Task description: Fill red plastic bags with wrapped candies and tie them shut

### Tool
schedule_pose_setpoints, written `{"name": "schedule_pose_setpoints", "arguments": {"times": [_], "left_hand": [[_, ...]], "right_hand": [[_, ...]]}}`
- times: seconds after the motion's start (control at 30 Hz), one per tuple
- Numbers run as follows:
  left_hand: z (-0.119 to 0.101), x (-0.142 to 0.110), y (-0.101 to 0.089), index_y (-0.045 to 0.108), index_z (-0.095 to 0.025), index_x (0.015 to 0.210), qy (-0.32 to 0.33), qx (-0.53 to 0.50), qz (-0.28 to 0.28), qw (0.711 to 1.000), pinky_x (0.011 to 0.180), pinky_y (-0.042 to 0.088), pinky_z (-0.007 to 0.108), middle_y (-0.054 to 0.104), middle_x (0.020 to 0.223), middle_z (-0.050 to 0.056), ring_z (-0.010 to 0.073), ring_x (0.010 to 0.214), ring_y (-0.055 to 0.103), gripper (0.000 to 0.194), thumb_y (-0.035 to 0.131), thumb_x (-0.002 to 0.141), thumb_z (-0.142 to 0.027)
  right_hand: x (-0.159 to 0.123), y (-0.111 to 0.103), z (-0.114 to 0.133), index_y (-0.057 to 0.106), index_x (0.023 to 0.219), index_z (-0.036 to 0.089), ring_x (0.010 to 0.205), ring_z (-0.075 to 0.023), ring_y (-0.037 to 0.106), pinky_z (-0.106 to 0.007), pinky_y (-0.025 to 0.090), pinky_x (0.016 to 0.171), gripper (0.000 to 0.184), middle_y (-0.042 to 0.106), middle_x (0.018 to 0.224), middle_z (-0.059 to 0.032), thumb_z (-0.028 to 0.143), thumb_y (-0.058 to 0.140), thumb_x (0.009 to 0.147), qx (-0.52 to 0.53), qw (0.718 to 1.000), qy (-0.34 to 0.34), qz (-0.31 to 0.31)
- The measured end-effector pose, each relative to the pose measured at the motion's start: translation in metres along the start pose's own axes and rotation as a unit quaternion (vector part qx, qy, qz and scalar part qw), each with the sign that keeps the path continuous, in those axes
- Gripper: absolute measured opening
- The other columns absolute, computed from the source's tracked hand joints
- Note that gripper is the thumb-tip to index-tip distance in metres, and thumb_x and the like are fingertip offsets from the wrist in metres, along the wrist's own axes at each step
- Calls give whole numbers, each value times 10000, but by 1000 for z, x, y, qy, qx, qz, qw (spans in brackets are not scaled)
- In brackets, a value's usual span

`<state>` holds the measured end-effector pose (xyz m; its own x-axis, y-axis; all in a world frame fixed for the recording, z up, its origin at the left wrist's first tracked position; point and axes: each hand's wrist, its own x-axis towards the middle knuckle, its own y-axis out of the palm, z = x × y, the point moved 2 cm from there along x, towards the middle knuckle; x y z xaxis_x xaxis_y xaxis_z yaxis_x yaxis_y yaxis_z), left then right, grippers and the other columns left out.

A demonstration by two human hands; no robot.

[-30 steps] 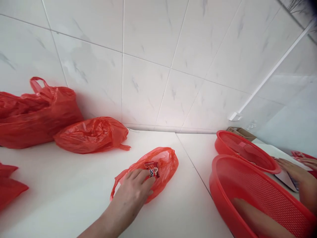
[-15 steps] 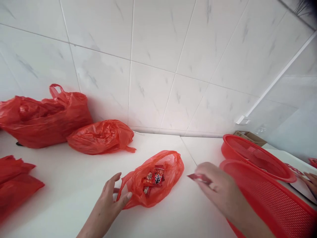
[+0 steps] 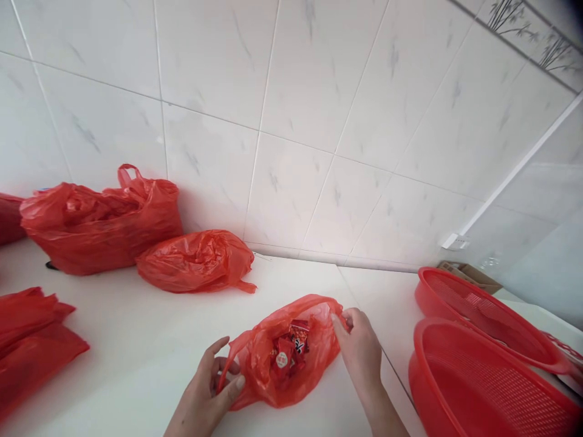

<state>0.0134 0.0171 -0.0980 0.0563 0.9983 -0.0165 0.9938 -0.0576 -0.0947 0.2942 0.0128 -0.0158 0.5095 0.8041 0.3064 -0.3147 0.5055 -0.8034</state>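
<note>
working with both hands at an open red bag (image 3: 262, 364), set low near the front middle of the white table (image 3: 159, 346), with mouth facing up.

pinching the right end of the rim with the right hand (image 3: 362, 349), thumb toward the mouth and fingers curled outside, in a narrow grip on thin plastic. at the opposite end, curving the left hand (image 3: 207, 388) round the handle (image 3: 225, 371), with thumb and fingers fairly wide apart; cannot tell whether gripping it or only touching.

inside the bag, several small packets (image 3: 286, 355) in a loose, overlapping pile, too jumbled to count.

judging from this alone, seems part-way along: packets already in, mouth open, not knotted. cannot tell how much is left.

behind and to the left, a rumpled bag (image 3: 195, 264), just beside a bulky bag (image 3: 102, 237) with a loop standing up near the tiled wall (image 3: 218, 176). nearer, at the left edge, part of a creased bag (image 3: 36, 358).

to the right, well apart from the packets, a near basket (image 3: 426, 379) and a far basket (image 3: 423, 294), close together, with a brown box (image 3: 478, 279) behind.
</note>
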Motion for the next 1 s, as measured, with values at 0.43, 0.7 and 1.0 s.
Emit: {"name": "schedule_pose_setpoints", "arguments": {"times": [0.43,0.7,1.0], "left_hand": [[-61,20,-32,362,-185,1253,31,-101,5,994,418,402,216,536,581,-79,120,471,509,654,682,717,-380],[-178,18,-61,577,-253,1066,172,-222,-76,957,484,452,153,628,669,-45,90,568,555,388,739,716,-297],[-213,-4,-46,594,-318,1103,261,-168,25,950,647,565,226,650,959,-5,162,818,625,489,776,662,-209]], "right_hand": [[39,-8,-17,419,618,219,637,-164,519,-271,363,577,233,535,639,10,399,479,752,191,971,48,138],[16,-94,1,512,766,234,551,-104,455,-222,395,533,240,490,623,51,354,714,714,643,739,76,189],[4,-96,14,561,703,222,512,-106,410,-206,361,477,184,468,541,27,347,668,785,619,772,3,146]]}}
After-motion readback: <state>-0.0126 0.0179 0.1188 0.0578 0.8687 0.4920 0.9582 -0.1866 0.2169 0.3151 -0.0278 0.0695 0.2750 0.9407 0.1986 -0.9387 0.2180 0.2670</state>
